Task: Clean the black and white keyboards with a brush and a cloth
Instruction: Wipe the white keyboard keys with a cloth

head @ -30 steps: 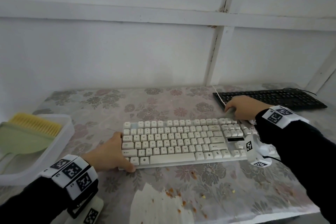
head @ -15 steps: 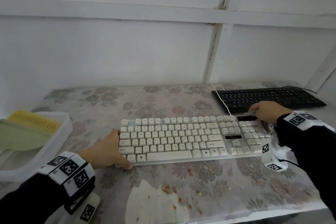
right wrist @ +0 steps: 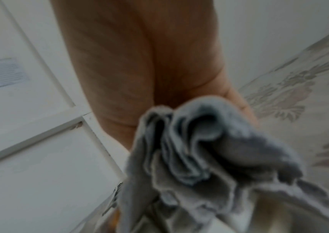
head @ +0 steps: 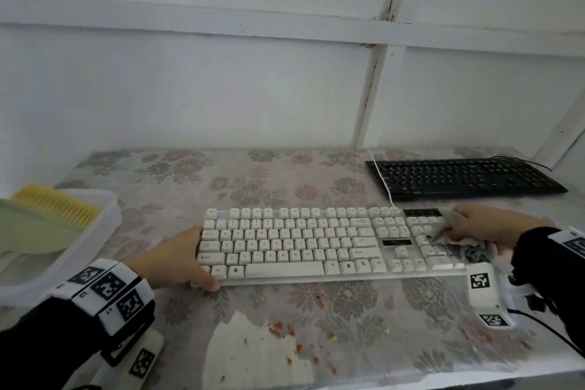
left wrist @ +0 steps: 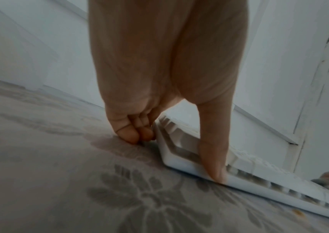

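The white keyboard (head: 285, 244) lies across the middle of the flowered table. My left hand (head: 190, 258) grips its left end: the thumb (left wrist: 215, 165) lies along the front edge and the curled fingers (left wrist: 133, 135) press the left side of the white keyboard (left wrist: 179, 160). My right hand (head: 468, 225) holds a bunched grey cloth (head: 443, 233) down on the number pad at the right end. In the right wrist view the cloth (right wrist: 209, 157) hangs crumpled from that hand (right wrist: 139, 71). The black keyboard (head: 459, 177) lies behind, at the back right.
A clear plastic tray (head: 104, 225) at the left holds a yellow-bristled brush (head: 53, 206) and a green dustpan (head: 31, 231). Orange crumbs (head: 285, 336) are scattered on the tablecloth in front of the white keyboard. A white cable (head: 380, 180) runs back past the black keyboard. The wall stands close behind.
My right hand has slid the cloth rightwards along the white keyboard's top row and then down onto the number pad. The left hand keeps its hold on the left end.
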`<state>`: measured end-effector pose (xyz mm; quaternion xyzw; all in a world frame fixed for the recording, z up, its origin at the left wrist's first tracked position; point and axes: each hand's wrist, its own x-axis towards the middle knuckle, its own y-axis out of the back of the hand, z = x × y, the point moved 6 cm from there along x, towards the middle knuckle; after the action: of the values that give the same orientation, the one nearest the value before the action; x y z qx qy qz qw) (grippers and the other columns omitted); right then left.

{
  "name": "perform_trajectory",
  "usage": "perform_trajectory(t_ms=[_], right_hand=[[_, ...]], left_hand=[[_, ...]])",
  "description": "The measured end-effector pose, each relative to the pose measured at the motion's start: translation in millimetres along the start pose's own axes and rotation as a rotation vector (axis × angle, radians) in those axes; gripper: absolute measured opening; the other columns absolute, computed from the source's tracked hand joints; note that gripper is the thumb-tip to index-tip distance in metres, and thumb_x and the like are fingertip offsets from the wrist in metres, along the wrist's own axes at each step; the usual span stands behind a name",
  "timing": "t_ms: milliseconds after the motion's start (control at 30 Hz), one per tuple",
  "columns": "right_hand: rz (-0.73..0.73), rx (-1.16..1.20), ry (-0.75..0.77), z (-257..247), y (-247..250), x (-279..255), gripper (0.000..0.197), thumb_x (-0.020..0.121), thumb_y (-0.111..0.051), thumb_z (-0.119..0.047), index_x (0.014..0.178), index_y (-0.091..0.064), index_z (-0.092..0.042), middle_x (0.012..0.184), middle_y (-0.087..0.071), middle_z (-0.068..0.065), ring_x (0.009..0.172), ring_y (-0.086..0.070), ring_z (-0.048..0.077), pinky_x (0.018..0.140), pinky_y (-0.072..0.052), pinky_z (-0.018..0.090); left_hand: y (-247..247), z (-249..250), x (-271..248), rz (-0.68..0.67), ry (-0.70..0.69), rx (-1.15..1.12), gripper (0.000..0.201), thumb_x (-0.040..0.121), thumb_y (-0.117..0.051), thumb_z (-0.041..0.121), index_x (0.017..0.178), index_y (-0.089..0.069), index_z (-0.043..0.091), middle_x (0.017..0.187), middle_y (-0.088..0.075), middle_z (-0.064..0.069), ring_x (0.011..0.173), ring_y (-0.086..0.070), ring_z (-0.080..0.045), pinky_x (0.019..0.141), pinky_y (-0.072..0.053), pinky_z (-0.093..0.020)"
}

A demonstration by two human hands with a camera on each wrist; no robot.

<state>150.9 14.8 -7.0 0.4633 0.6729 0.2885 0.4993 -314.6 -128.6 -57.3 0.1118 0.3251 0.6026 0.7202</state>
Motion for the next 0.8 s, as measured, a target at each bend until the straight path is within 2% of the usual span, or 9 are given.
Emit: perform_trajectory(t_ms=[33, 133, 233, 367, 467, 567, 700, 733, 800], right_hand=[[0.015, 0.025, 0.004, 1.9, -1.0, -1.8, 0.013, 0.083, -0.061, -0.002, 0.088, -0.066, -0.014, 0.085, -0.074, 0.007, 0.08, -0.068, 0.03, 0.078, -0.056, 0.042], [0.079, 0.099, -0.01, 7.3, 0.3, -12.3, 0.023, 0.079, -0.06, 0.01, 0.091, -0.06, -0.01, 0.079, -0.067, 0.011, 0.072, -0.063, 0.028, 0.063, -0.051, 0.03], [0.062, 0.185, -0.052, 17.8, 5.4, -19.0, 0.039, 0.072, -0.052, 0.02, 0.094, -0.066, -0.01, 0.087, -0.069, 0.02, 0.076, -0.064, 0.034, 0.071, -0.055, 0.043], [0.232, 0.214, 0.007, 2.8, 22.2, -29.1, 0.034, 0.08, -0.05, 0.011, 0.094, -0.069, -0.014, 0.079, -0.069, 0.015, 0.072, -0.063, 0.032, 0.068, -0.053, 0.039], [0.294, 0.208, 0.108, -41.0, 19.7, -38.7, 0.017, 0.087, -0.056, -0.01, 0.092, -0.067, -0.022, 0.078, -0.07, 0.009, 0.068, -0.065, 0.028, 0.066, -0.053, 0.035], [0.223, 0.155, 0.199, -92.6, 2.9, -39.6, 0.025, 0.084, -0.056, -0.008, 0.095, -0.065, -0.027, 0.087, -0.07, 0.004, 0.076, -0.067, 0.025, 0.069, -0.054, 0.032], [0.174, 0.029, 0.389, -183.6, -26.9, -43.2, 0.022, 0.089, -0.051, -0.011, 0.106, -0.059, -0.023, 0.09, -0.06, -0.003, 0.067, -0.056, 0.006, 0.047, -0.045, 0.013], [0.166, 0.007, 0.435, -206.2, -37.1, -44.6, 0.022, 0.09, -0.05, -0.009, 0.106, -0.059, -0.02, 0.092, -0.06, -0.002, 0.069, -0.057, 0.009, 0.05, -0.048, 0.014], [0.164, -0.053, 0.506, -243.8, -60.2, -46.1, 0.023, 0.09, -0.049, -0.007, 0.108, -0.059, -0.018, 0.103, -0.058, 0.004, 0.077, -0.06, 0.017, 0.07, -0.056, 0.027]], left_hand=[[-0.4, 0.8, -0.2, -0.006, 0.002, 0.002, 0.097, 0.035, -0.09, 0.025, 0.123, -0.05, 0.026, 0.115, -0.068, 0.007, 0.108, -0.063, -0.01, 0.097, -0.05, -0.039], [-0.5, 2.7, 0.3, 0.001, 0.009, 0.016, 0.083, 0.039, -0.089, 0.016, 0.114, -0.055, 0.028, 0.106, -0.071, 0.011, 0.104, -0.064, -0.007, 0.094, -0.05, -0.03], [0.8, 4.0, -0.4, 0.0, 0.021, 0.065, 0.081, 0.037, -0.089, 0.024, 0.111, -0.057, 0.03, 0.108, -0.07, 0.011, 0.105, -0.063, -0.007, 0.099, -0.048, -0.034], [1.2, 5.8, -1.8, -0.005, 0.05, 0.134, 0.085, 0.038, -0.088, 0.032, 0.117, -0.057, 0.029, 0.114, -0.068, 0.011, 0.108, -0.061, -0.008, 0.103, -0.044, -0.036], [2.4, 6.3, -0.4, 0.001, 0.094, 0.225, 0.074, 0.052, -0.091, 0.022, 0.117, -0.056, 0.027, 0.113, -0.066, 0.012, 0.105, -0.06, -0.006, 0.099, -0.044, -0.028], [3.1, 5.0, 2.0, 0.004, 0.135, 0.32, 0.072, 0.056, -0.09, 0.027, 0.119, -0.055, 0.027, 0.116, -0.063, 0.01, 0.105, -0.059, -0.008, 0.097, -0.046, -0.027], [4.1, 8.3, -1.5, -0.009, 0.197, 0.501, 0.073, 0.066, -0.082, 0.044, 0.12, -0.036, 0.031, 0.125, -0.034, 0.002, 0.109, -0.042, -0.015, 0.103, -0.039, -0.028], [4.5, 8.1, -1.5, -0.01, 0.209, 0.507, 0.083, 0.066, -0.081, 0.049, 0.13, -0.033, 0.029, 0.13, -0.03, -0.001, 0.113, -0.041, -0.017, 0.104, -0.038, -0.03], [5.0, 8.1, -0.4, -0.011, 0.211, 0.494, 0.102, 0.064, -0.077, 0.057, 0.144, -0.023, 0.023, 0.139, -0.026, -0.003, 0.123, -0.039, -0.021, 0.106, -0.037, -0.034]])
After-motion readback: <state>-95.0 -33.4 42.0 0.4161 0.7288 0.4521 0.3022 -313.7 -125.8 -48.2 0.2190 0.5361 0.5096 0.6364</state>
